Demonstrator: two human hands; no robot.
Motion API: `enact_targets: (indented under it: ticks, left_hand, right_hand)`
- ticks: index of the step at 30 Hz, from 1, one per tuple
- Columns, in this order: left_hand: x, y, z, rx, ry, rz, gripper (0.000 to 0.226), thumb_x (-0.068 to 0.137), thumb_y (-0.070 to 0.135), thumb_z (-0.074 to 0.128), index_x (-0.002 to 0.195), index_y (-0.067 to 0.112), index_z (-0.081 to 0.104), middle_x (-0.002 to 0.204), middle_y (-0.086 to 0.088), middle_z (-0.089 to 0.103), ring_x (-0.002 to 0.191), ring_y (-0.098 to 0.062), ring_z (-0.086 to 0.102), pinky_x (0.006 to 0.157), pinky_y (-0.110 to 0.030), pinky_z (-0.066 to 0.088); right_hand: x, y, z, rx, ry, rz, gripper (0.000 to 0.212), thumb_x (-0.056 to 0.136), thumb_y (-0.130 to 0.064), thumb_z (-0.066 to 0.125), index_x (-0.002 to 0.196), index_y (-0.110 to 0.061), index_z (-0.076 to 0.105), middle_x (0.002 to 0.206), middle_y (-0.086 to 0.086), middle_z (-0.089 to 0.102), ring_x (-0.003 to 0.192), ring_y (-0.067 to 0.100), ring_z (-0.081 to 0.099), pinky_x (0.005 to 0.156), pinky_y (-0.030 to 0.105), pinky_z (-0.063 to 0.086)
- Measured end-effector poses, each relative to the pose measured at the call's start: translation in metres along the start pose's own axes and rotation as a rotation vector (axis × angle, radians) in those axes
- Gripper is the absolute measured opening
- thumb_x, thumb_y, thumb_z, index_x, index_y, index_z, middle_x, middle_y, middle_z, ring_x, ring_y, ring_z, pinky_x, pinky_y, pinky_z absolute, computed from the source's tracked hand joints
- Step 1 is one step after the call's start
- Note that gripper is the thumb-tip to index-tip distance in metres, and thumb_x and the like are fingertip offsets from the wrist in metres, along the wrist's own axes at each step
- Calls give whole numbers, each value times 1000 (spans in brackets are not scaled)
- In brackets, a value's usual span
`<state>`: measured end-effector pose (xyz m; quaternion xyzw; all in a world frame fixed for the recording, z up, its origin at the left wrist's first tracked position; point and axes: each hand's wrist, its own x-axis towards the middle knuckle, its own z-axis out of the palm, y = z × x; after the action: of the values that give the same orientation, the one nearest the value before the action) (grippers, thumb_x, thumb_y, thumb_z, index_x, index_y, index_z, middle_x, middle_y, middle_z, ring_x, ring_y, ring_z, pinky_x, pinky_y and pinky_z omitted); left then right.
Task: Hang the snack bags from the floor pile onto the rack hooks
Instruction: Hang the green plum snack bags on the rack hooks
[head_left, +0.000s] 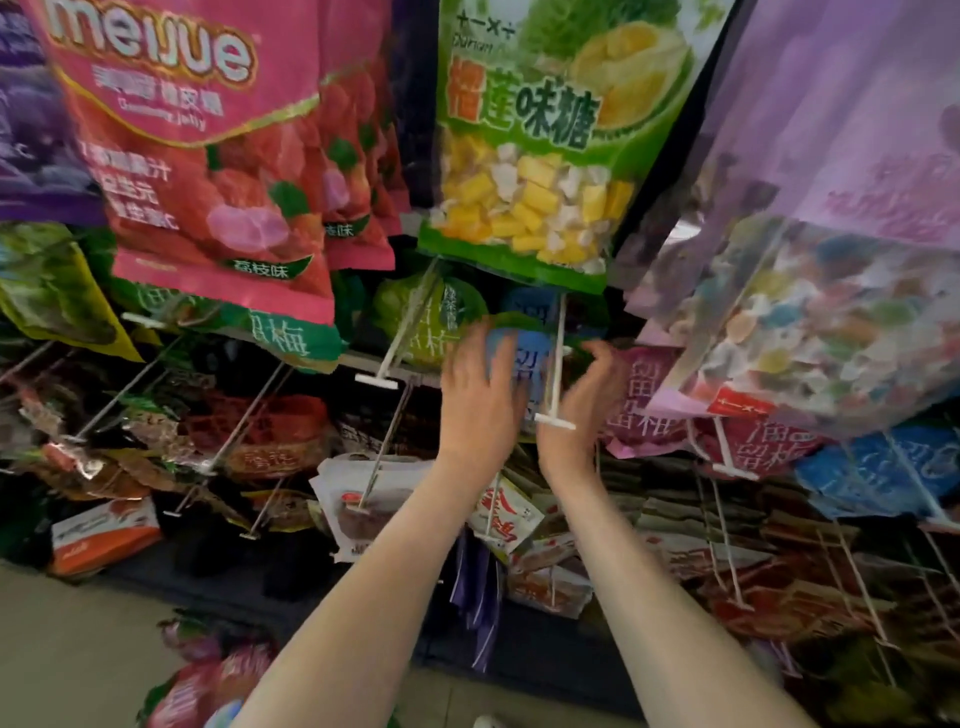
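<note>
The top row holds one purple bag (31, 130), at least two pink bags (197, 156) one behind the other, one green durian bag (545, 130) and one lilac bag (831, 234) of mixed sweets. Below them one blue bag (524, 353) shows mid-rack, and at least ten hooks (410, 322) jut out. The floor pile (208, 675) is too blurred to count.

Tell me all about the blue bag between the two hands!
The blue bag looks like shiny plastic, with pale printed characters, all blurred. It is upright, just below the green durian bag; a white hook crosses in front. The left hand lays straight fingers on it; the right hand curls at its right side, grip unclear.
</note>
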<state>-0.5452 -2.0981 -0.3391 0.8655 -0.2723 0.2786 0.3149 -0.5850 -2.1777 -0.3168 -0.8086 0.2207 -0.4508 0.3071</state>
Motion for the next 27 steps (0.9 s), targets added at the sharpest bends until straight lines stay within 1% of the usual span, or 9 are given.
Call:
enact_targets:
  ticks: [3, 7, 9, 11, 13, 16, 19, 22, 27]
  left_hand:
    - [1, -7, 32, 74, -132, 125, 68, 81, 20, 68, 138, 12, 30, 144, -21, 38, 132, -36, 38, 104, -49, 36]
    - [2, -16, 59, 92, -213, 111, 71, 86, 24, 57, 145, 12, 19, 149, -19, 32, 137, -32, 34, 108, -46, 32]
    - [-4, -22, 62, 64, -231, 115, 62, 88, 25, 45, 146, 13, 25, 150, -19, 30, 138, -32, 31, 110, -46, 29]
    - [-20, -26, 59, 14, -235, 84, 59, 89, 26, 42, 145, 14, 30, 151, -19, 28, 138, -32, 30, 112, -45, 26]
    - [-51, -30, 50, -54, -201, 24, 57, 87, 26, 41, 143, 13, 35, 149, -20, 32, 136, -32, 33, 111, -43, 26]
    - [-126, -42, 32, -139, -168, -69, 56, 89, 21, 47, 141, 10, 31, 147, -21, 33, 137, -30, 29, 114, -42, 23]
    - [-228, -60, 19, -131, -145, -228, 42, 98, 22, 41, 137, 7, 35, 141, -16, 41, 133, -25, 33, 113, -36, 26]
    - [-338, -80, 8, -94, -147, -465, 39, 97, 22, 41, 132, 4, 40, 134, -17, 49, 125, -23, 42, 104, -35, 36]
    - [-516, -100, 12, 7, -360, -816, 51, 84, 12, 45, 135, 5, 39, 135, -21, 49, 122, -31, 50, 98, -41, 45]
  right_hand:
    - [9, 14, 20, -261, 31, -75, 44, 84, -24, 54, 125, -20, 42, 129, 24, 52, 115, 41, 52, 91, 54, 45]
    - [12, 20, 31, -358, -11, -126, 66, 87, -22, 46, 140, -33, 8, 136, 30, 44, 122, 48, 47, 94, 61, 39]
    - [3, 32, 34, -488, -75, -160, 60, 89, -23, 37, 145, -24, 14, 141, 29, 38, 128, 46, 41, 99, 62, 37]
    - [-18, 47, 35, -571, -235, -184, 63, 87, -18, 46, 146, -15, 26, 149, 27, 25, 137, 44, 25, 108, 62, 23]
    - [-52, 55, 29, -524, -328, -206, 62, 84, -21, 46, 144, -12, 33, 151, 25, 21, 140, 39, 17, 108, 58, 20]
    - [-125, 58, 22, -289, -414, -246, 50, 86, -20, 38, 134, -7, 41, 144, 24, 35, 131, 32, 27, 106, 46, 28]
    - [-217, 69, 18, -126, -640, -271, 41, 87, -14, 38, 127, -6, 42, 134, 21, 46, 122, 30, 40, 100, 45, 36]
    - [-303, 87, 18, -6, -903, -314, 39, 88, -17, 40, 124, -6, 50, 132, 14, 50, 117, 25, 44, 101, 35, 31]
    - [-428, 140, 36, 16, -1288, -273, 52, 76, -12, 39, 127, -5, 44, 126, 17, 54, 114, 23, 42, 104, 26, 24]
